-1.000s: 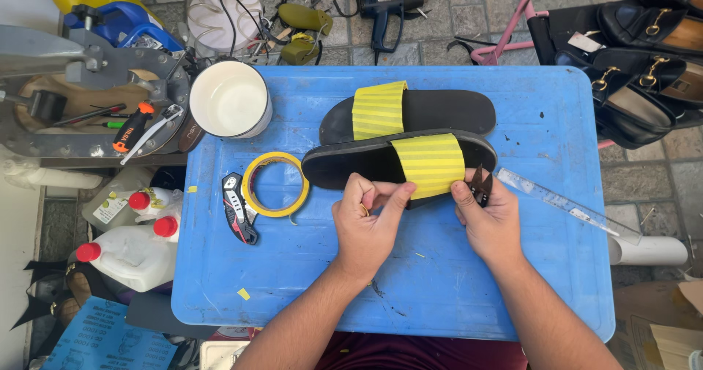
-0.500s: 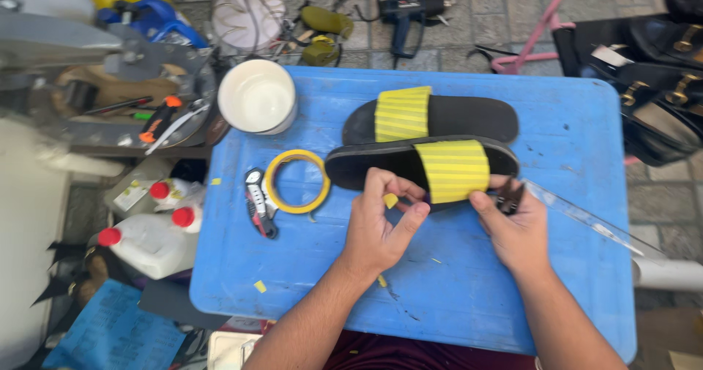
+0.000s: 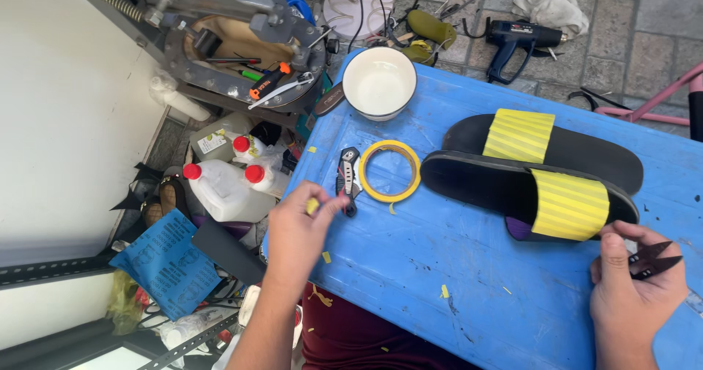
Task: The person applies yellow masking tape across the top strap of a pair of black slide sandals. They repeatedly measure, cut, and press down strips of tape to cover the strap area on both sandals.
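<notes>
At a cluttered blue-topped bench (image 3: 454, 267), a person's left hand (image 3: 296, 231) pinches a small yellow scrap (image 3: 313, 206) between thumb and fingertips, its grip narrow around the sliver, near the bench's left edge and just beside a folding utility knife with a black-and-grey handle (image 3: 348, 180). The right hand (image 3: 635, 289), at the bench's near right, is closed on a pair of small black thread snips (image 3: 650, 260), blades pointing outward. Between the hands lies the near black slide sandal with a ribbed yellow strap (image 3: 534, 194), overlapping a second matching black sandal (image 3: 549, 147) behind it; a yellow ring of tape (image 3: 390, 170) sits beside the knife, and a white enamel bowl (image 3: 379, 81) stands farther back. The risks look plain enough: the scrap is held over the bench's edge and, if let go there, would likely drop among the white plastic bottles with red caps (image 3: 223, 187) and the blue sheet of sandpaper (image 3: 167, 264) below. The open snips sit close to the strap, and a careless swing of the right hand could nick it. More yellow trimmings (image 3: 444, 291) litter the surface and could catch under the sandals.
</notes>
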